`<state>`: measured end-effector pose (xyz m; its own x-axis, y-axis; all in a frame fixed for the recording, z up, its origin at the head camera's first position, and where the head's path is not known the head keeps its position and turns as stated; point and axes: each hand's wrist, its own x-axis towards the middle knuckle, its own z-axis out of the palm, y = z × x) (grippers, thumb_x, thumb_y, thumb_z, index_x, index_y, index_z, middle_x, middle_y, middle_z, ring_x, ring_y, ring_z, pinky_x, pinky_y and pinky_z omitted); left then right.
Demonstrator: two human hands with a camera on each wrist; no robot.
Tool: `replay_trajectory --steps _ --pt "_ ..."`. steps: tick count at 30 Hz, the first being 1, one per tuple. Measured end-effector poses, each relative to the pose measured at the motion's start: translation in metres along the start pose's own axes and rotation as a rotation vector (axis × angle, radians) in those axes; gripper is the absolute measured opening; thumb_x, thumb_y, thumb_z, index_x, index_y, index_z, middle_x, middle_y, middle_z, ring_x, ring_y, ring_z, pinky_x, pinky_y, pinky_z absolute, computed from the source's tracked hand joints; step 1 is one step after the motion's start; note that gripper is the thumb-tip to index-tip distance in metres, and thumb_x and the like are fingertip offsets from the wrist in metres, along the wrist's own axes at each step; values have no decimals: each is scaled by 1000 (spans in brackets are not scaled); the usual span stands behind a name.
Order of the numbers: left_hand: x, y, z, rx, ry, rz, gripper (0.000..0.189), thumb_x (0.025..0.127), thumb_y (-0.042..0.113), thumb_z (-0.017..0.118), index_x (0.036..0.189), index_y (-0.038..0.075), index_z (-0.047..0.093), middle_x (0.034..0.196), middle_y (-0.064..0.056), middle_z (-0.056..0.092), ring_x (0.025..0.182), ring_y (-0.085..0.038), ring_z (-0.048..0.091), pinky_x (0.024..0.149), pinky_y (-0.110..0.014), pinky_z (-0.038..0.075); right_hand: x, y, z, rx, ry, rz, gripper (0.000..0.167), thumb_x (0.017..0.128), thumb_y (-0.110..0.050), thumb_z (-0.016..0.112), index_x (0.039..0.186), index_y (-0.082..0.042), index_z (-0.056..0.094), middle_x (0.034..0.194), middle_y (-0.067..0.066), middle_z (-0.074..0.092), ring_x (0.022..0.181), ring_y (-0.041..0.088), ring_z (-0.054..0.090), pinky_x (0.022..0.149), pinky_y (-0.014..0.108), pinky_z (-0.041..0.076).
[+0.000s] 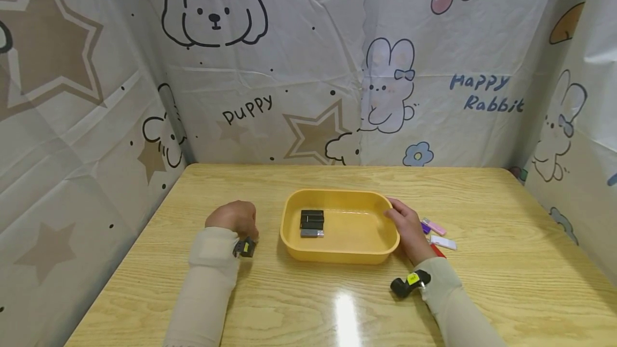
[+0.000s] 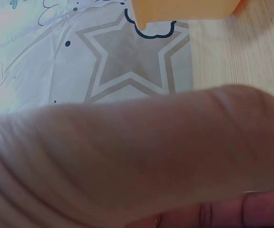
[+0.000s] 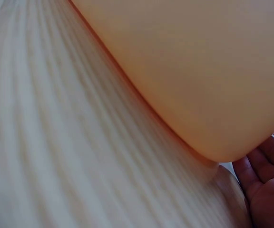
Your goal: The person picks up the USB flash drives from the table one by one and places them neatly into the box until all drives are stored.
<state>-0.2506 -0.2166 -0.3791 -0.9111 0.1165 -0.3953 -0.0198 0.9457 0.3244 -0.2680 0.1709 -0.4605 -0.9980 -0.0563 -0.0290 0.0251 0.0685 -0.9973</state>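
Note:
A yellow plastic bin (image 1: 337,257) stands mid-table. My right hand (image 1: 407,227) grips its right end, thumb over the rim and fingers along the outer wall; the right wrist view shows those fingers (image 3: 265,166) against the bin's corner. Inside, at the left, black rectangular pieces (image 1: 312,219) lie above a grey USB stick (image 1: 309,233) with a metal plug. My left hand (image 1: 234,217) is low over the table, left of the bin and apart from it, fingers curled in. In the left wrist view the thumb (image 2: 141,152) covers most of the palm; nothing shows in its grasp.
Right of the bin, beside my right hand, lie a pink USB stick (image 1: 434,226), a white one (image 1: 443,242), a purple piece (image 1: 425,227) and a red piece (image 1: 437,251), partly hidden by the wrist. A printed cloth (image 1: 308,68) walls in the table's back and sides.

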Motion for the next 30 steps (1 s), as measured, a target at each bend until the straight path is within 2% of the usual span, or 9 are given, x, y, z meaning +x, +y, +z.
replay_trajectory --steps 6,11,21,30 --pt "-1 3 -1 53 10 29 35 65 3 70 48 17 42 47 5 33 44 -10 24 41 -24 25 0 0 0 -3 2 14 43 95 -16 48 137 -9 51 139 10 50 118 25 52 89 24 48" --pt "0 5 1 72 16 6 31 63 2 70 50 15 46 49 4 36 46 -11 27 42 -25 25 0 0 0 -2 3 14 43 94 -16 48 137 -8 51 138 11 50 117 25 52 89 25 48" --pt "5 6 3 95 -3 -27 22 72 3 70 59 12 55 58 0 47 51 -14 38 46 -27 34 1 0 1 8 -8 -8 43 95 -14 48 138 -5 51 139 15 49 117 27 52 91 29 48" --pt "5 8 4 93 -1 -30 32 72 0 68 53 14 47 53 2 38 49 -13 30 44 -26 29 1 1 0 7 -10 -4 44 95 -15 48 138 -5 50 139 15 49 117 26 52 92 29 48"
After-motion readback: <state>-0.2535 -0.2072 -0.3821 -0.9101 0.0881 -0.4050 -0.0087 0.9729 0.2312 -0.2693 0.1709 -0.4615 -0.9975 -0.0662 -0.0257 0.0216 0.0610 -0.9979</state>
